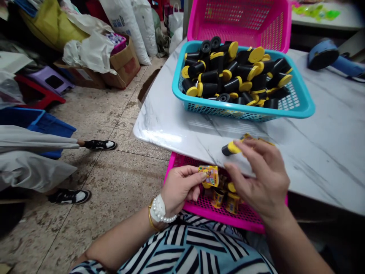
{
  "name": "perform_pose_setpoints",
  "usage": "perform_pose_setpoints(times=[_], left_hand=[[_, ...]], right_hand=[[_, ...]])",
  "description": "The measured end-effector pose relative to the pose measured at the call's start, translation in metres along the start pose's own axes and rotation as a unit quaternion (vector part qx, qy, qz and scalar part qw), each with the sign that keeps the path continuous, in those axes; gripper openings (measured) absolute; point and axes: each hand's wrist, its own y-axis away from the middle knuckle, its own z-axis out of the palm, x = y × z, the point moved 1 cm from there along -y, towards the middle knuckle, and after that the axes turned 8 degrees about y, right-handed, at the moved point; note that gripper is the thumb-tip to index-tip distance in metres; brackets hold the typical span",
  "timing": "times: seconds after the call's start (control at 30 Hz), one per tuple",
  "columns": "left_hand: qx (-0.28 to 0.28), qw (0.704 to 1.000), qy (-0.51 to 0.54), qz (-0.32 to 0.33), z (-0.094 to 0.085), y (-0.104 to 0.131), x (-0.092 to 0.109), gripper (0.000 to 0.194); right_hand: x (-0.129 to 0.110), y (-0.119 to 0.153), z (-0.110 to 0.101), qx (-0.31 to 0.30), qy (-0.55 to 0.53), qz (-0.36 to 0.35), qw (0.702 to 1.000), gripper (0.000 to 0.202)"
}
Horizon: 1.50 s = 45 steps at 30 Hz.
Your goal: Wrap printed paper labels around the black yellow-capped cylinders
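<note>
My left hand [185, 182] pinches a small yellow printed sleeve [209, 175] between thumb and fingers, above a pink basket [196, 207]. Inside that basket lie several small cylinders wrapped in yellow print [218, 198]. Over the table edge, my right hand [259, 175] has its thumb spread away from its fingers. A small black cylinder with a yellow cap [227, 149] is at its index fingertip; whether the finger presses on it I cannot tell. More yellow printed sleeves [248, 136] lie on the table behind those fingers, partly hidden.
A turquoise basket [242, 110] heaped with black-and-yellow cylinders [208, 89] stands on the marble-patterned table [171, 125]. Behind it is another pink basket [239, 19]. A blue tool [323, 55] lies at the right. On the left are a person's legs [37, 160], boxes and sacks.
</note>
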Motion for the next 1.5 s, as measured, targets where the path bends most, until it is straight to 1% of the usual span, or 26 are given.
perform_pose_setpoints(times=[0.03,0.1,0.13,0.17,0.2,0.23,0.27,0.3,0.37,0.4,0.43,0.5,0.6,0.7,0.77,0.87,0.93,0.97,1.1,1.2,1.37,1.43,1.5], left_hand=[[-0.008,1.000,0.011,-0.016,0.000,-0.001,0.001,0.033],[-0.034,0.998,0.037,-0.049,0.002,-0.004,0.003,0.034],[-0.046,0.996,0.052,-0.064,0.003,-0.005,0.004,0.034],[-0.055,0.993,0.068,-0.075,0.004,-0.007,0.005,0.031],[-0.061,0.991,0.082,-0.083,0.005,-0.008,0.007,0.027],[-0.064,0.990,0.095,-0.087,0.006,-0.010,0.008,0.023],[-0.066,0.988,0.109,-0.089,0.006,-0.012,0.010,0.020],[-0.066,0.986,0.121,-0.092,0.006,-0.014,0.011,0.018],[-0.069,0.982,0.138,-0.106,0.007,-0.018,0.013,0.016],[-0.071,0.981,0.143,-0.114,0.007,-0.019,0.013,0.017],[-0.073,0.979,0.146,-0.119,0.008,-0.021,0.013,0.019],[-0.080,0.978,0.144,-0.126,0.010,-0.023,0.013,0.025],[-0.088,0.979,0.144,-0.118,0.014,-0.024,0.011,0.029],[-0.102,0.979,0.143,-0.101,0.017,-0.026,0.007,0.028],[-0.106,0.980,0.139,-0.094,0.016,-0.027,0.004,0.026],[-0.102,0.983,0.127,-0.085,0.014,-0.029,0.000,0.026],[-0.101,0.985,0.120,-0.077,0.013,-0.030,-0.001,0.026],[-0.101,0.985,0.119,-0.074,0.013,-0.031,-0.002,0.027],[-0.096,0.984,0.132,-0.072,0.014,-0.032,-0.002,0.029],[-0.089,0.986,0.129,-0.064,0.016,-0.029,-0.002,0.034],[-0.053,0.996,0.075,-0.011,0.013,-0.017,-0.002,0.041],[-0.065,0.997,0.050,0.002,0.011,-0.012,0.000,0.049],[-0.103,0.994,0.021,-0.015,0.009,-0.009,0.002,0.056]], right_hand=[[0.008,-0.008,0.001,-0.021,0.029,-0.007,0.999,0.039],[0.020,-0.020,0.006,-0.072,0.026,-0.008,0.997,0.033],[0.024,-0.023,0.007,-0.085,0.005,0.011,0.996,0.028],[0.028,-0.024,0.007,-0.083,-0.031,0.049,0.995,0.026],[0.030,-0.022,0.007,-0.074,-0.081,0.105,0.988,0.026],[0.030,-0.019,0.005,-0.064,-0.145,0.169,0.973,0.029],[0.030,-0.014,0.003,-0.057,-0.221,0.228,0.946,0.031],[0.028,-0.009,0.000,-0.055,-0.304,0.275,0.911,0.033],[0.021,0.003,-0.006,-0.059,-0.437,0.323,0.837,0.031],[0.018,0.008,-0.008,-0.065,-0.475,0.332,0.813,0.030],[0.014,0.012,-0.010,-0.070,-0.496,0.337,0.797,0.029],[0.009,0.019,-0.012,-0.091,-0.504,0.343,0.787,0.029],[0.008,0.022,-0.012,-0.137,-0.479,0.347,0.794,0.029],[0.008,0.021,-0.014,-0.156,-0.442,0.368,0.803,0.025],[0.005,0.019,-0.015,-0.143,-0.422,0.387,0.807,0.021],[-0.004,0.018,-0.015,-0.093,-0.403,0.393,0.821,0.019],[-0.010,0.020,-0.013,-0.068,-0.392,0.372,0.839,0.019],[-0.012,0.022,-0.012,-0.065,-0.384,0.356,0.850,0.019],[-0.011,0.036,-0.011,-0.092,-0.315,0.287,0.900,0.026],[-0.005,0.043,-0.013,-0.105,-0.274,0.238,0.926,0.034],[-0.001,0.038,-0.016,-0.062,-0.301,0.154,0.939,0.041],[-0.001,0.035,-0.017,-0.068,-0.311,0.136,0.938,0.041],[-0.002,0.033,-0.019,-0.092,-0.307,0.118,0.940,0.040]])
